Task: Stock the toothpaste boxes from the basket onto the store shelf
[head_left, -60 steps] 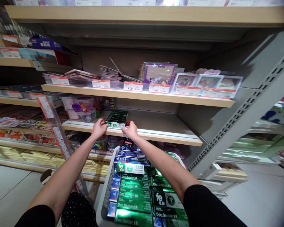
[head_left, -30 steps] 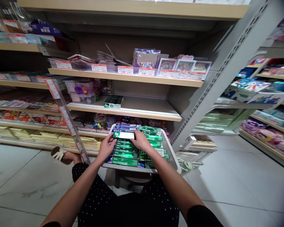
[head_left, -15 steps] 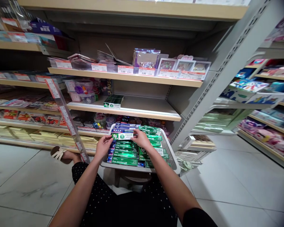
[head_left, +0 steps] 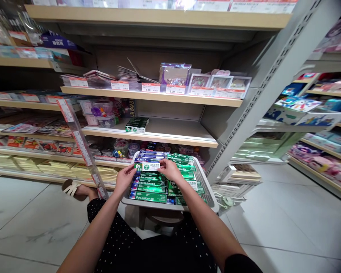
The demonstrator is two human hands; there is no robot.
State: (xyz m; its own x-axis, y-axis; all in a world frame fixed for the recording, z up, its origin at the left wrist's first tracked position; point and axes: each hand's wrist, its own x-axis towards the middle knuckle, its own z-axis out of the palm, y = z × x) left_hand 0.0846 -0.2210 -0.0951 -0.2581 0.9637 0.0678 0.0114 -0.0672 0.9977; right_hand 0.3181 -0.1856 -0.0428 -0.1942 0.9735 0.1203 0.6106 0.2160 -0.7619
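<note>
Both my hands hold one green and white toothpaste box by its ends, just above a white basket. My left hand grips the box's left end and my right hand grips its right end. The basket is full of green "Doc.Golden" boxes with several blue boxes at its far side. A small stack of matching green boxes lies on the middle shelf ahead.
Plastic tubs stand left of the stack on the shelf. Framed cards and price tags line the shelf above. A loose price strip leans at the left. A grey upright rises to the right, with tiled floor beyond.
My hands left the stack on the shelf, came down to the basket, and took hold of a toothpaste box there. They have lifted it slightly above the other boxes.
</note>
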